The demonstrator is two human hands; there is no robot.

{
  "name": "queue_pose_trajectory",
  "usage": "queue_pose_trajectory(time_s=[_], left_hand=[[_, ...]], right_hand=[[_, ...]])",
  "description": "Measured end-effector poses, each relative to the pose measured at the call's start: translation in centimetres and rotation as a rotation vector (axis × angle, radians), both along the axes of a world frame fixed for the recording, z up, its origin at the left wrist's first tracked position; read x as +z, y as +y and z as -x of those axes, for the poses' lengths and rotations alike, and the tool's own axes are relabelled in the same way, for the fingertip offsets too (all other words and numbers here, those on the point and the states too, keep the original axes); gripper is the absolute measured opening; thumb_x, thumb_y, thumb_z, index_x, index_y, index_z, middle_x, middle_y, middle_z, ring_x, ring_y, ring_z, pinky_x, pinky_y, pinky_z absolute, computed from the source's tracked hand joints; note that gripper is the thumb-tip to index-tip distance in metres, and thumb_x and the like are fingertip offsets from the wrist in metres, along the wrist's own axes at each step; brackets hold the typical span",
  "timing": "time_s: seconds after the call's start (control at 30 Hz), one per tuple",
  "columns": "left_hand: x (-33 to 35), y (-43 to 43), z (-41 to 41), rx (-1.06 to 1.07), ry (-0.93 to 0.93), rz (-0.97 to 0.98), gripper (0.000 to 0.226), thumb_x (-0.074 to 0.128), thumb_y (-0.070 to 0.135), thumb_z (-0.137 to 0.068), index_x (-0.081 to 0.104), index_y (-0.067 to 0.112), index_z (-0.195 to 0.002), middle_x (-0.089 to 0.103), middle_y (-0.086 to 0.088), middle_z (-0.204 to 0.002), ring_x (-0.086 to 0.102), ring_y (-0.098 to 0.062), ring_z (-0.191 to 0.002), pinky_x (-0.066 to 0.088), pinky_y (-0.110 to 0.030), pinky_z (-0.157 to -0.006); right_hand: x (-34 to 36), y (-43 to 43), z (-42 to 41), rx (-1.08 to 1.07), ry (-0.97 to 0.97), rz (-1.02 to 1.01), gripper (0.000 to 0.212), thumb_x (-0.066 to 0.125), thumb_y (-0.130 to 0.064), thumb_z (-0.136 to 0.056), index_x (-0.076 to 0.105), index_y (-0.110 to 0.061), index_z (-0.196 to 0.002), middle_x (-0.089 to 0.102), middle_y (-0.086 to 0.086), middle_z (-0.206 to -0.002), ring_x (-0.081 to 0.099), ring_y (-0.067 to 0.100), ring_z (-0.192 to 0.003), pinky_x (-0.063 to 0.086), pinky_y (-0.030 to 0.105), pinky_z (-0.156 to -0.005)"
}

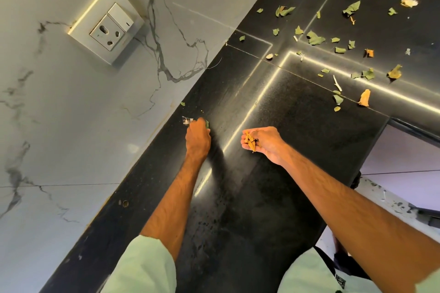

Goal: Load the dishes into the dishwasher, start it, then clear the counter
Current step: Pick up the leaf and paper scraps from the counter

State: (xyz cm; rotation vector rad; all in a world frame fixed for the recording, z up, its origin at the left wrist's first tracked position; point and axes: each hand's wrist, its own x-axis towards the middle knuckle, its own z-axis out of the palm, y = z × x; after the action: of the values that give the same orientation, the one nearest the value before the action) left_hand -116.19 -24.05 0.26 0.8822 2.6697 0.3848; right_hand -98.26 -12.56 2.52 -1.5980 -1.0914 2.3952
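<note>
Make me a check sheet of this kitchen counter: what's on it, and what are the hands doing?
Surface: shiny black counter.
Job's things: green and yellow leaf scraps scattered at the far end.
Clutter: small clear wrapper bit beside the wall.
Hands: left hand pinches a green scrap; right hand cups yellow scraps.
Cables: nothing seen.
Surroundings: marbled wall with a socket.

Bright strip-light glare streaks my dark surface (pixel 297 150); soft shadow beside my left arm (pixel 176 197); wide-angle bend at edges; corners perhaps slightly soft.
</note>
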Motion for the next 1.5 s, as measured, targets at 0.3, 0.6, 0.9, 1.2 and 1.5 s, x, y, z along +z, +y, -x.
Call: queue_pose_trajectory(time_s=[0.3,0.6,0.9,1.2,1.5], left_hand=[[0.6,-1.3,3.3,-0.042,-0.046,-0.064,0.014,0.058,0.006,-0.091,0.071,0.006,-0.084,0.066,-0.011,-0.085,0.058,-0.019,-0.085,0.049,-0.034,-0.076],[1.1,-1.6,5.8,-0.148,0.008,0.035,0.013,0.060,0.005,-0.096,0.063,-0.002,-0.106,0.057,-0.019,-0.122,0.055,-0.033,-0.107,0.047,-0.040,-0.095],[0.2,-1.8,5.7,-0.110,0.007,0.008,0.017,0.054,0.000,-0.094,0.067,0.005,-0.084,0.065,-0.015,-0.093,0.058,-0.022,-0.085,0.046,-0.031,-0.073],[0.5,-1.5,0.9,-0.166,-0.092,-0.205,0.012,0.077,0.002,-0.081,0.081,0.007,-0.091,0.078,-0.006,-0.090,0.070,-0.006,-0.080,0.052,-0.011,-0.079],[4.4,0.9,-10.4,-0.412,-0.309,-0.415,0.012,0.084,0.014,-0.079,0.082,0.013,-0.091,0.077,0.008,-0.088,0.072,0.001,-0.076,0.059,-0.020,-0.074]], right_hand=[[0.5,0.2,-0.3,0.039,0.000,-0.020,0.016,0.054,0.005,-0.097,0.070,0.003,-0.099,0.070,0.031,-0.107,0.071,0.033,-0.090,0.061,0.042,-0.087],[1.5,0.9,-0.5,0.015,-0.017,-0.018,0.022,0.054,0.008,-0.095,0.071,-0.001,-0.085,0.071,0.029,-0.105,0.070,0.040,-0.104,0.060,0.042,-0.089],[1.8,1.4,-1.6,-0.028,0.021,0.031,0.015,0.055,0.007,-0.095,0.070,0.003,-0.098,0.069,0.031,-0.110,0.070,0.040,-0.106,0.060,0.041,-0.089],[2.1,2.3,-4.4,-0.060,0.083,0.040,0.019,0.051,0.006,-0.098,0.069,0.004,-0.103,0.068,0.031,-0.112,0.070,0.033,-0.093,0.062,0.037,-0.084],[2.9,3.7,-10.2,-0.115,0.153,0.117,0.022,0.049,0.003,-0.101,0.066,0.007,-0.114,0.069,0.028,-0.114,0.072,0.030,-0.096,0.062,0.032,-0.071]])
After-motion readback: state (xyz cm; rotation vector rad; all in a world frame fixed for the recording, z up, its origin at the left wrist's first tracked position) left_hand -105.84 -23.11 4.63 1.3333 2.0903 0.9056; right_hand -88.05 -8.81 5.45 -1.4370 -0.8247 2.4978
